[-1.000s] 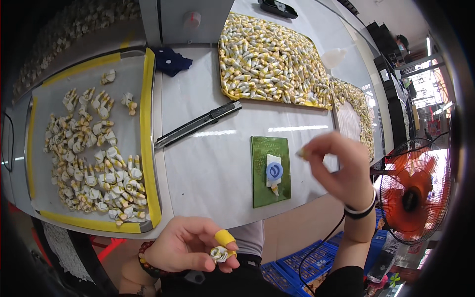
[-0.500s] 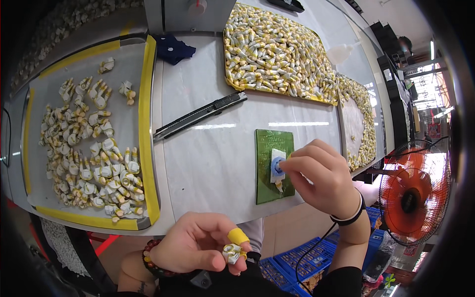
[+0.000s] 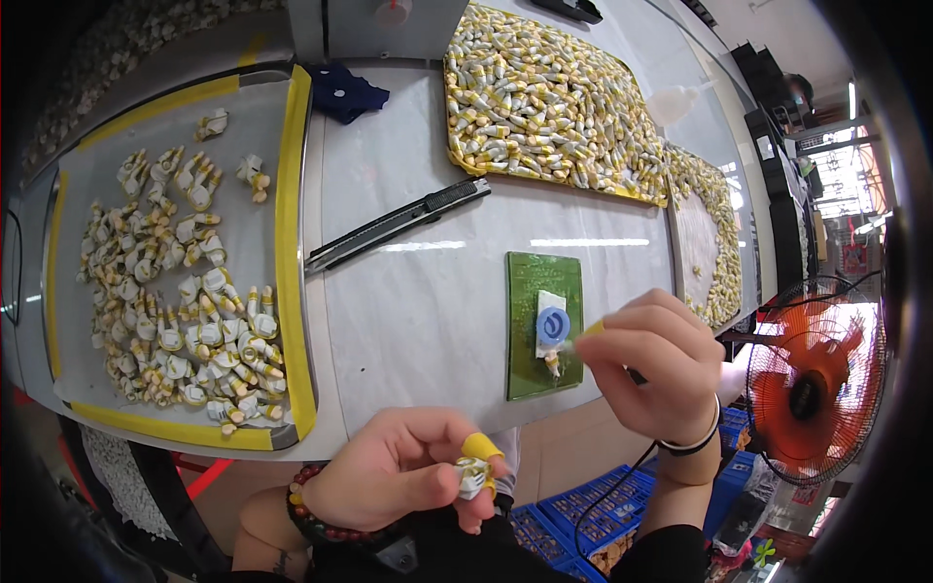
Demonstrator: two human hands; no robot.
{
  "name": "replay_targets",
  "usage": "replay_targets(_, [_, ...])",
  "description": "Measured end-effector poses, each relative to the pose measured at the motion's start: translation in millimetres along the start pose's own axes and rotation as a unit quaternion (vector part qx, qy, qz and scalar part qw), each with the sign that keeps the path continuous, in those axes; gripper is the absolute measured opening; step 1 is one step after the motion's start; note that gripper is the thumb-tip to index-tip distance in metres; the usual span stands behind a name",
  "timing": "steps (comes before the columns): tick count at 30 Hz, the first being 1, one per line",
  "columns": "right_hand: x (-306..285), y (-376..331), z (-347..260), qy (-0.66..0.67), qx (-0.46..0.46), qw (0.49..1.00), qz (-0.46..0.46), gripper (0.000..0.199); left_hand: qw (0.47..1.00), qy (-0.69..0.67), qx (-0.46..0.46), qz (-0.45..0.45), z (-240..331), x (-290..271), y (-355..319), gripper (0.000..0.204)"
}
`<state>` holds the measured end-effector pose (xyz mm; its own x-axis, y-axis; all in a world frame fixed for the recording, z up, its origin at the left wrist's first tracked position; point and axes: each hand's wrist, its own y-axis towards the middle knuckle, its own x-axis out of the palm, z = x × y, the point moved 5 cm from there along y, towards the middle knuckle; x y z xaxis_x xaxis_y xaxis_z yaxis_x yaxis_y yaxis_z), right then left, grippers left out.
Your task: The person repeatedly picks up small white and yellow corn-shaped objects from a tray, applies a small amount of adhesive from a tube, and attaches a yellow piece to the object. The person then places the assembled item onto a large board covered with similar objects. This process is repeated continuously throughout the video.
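Observation:
My left hand, with yellow tape round one finger, pinches a small white-and-yellow figurine between thumb and fingers. My right hand is closed in a pinch just right of a green cutting mat. Something small and pale yellowish shows at its fingertips, too unclear to name. On the mat lies a white square pad with a blue round cap-like piece on it. A small white-and-flesh-coloured part sits at the pad's lower edge.
To the left, a yellow-taped tray holds a pile of figurine pieces. A black utility knife lies mid-table. Behind are a full tray of small yellow-white parts and a dark blue cloth. An orange fan stands at right.
My right hand has drawn back to the right, away from the blue piece, which is now uncovered. My left hand has shifted slightly right, still pinching the figurine.

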<state>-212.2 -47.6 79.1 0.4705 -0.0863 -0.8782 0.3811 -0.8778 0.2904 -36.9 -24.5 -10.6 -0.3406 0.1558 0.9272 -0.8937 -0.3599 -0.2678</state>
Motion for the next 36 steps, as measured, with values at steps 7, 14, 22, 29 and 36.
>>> replay_targets(7, [-2.2,10.8,-30.9,0.226,-0.104,0.968,0.041,0.018,0.989,-0.084,-0.037,-0.119,-13.4,0.1,4.1,0.037])
replay_targets(14, [6.0,14.4,-37.5,0.222,-0.178,0.958,0.030,0.016,0.984,-0.092,-0.089,-0.124,-13.7,3.4,3.1,0.038])
replay_targets(22, [9.2,14.3,-43.6,0.210,-0.176,0.960,0.053,0.009,0.987,-0.065,-0.076,-0.128,-13.0,8.4,2.5,0.035])
replay_targets(29, [9.2,10.9,-43.9,0.193,-0.154,0.967,0.057,0.012,0.987,-0.075,-0.082,-0.119,-12.9,11.8,2.5,0.035])
replay_targets(36, [10.3,8.0,-42.7,0.185,-0.142,0.970,0.071,0.009,0.982,-0.106,-0.102,-0.121,-14.0,11.3,4.5,0.034])
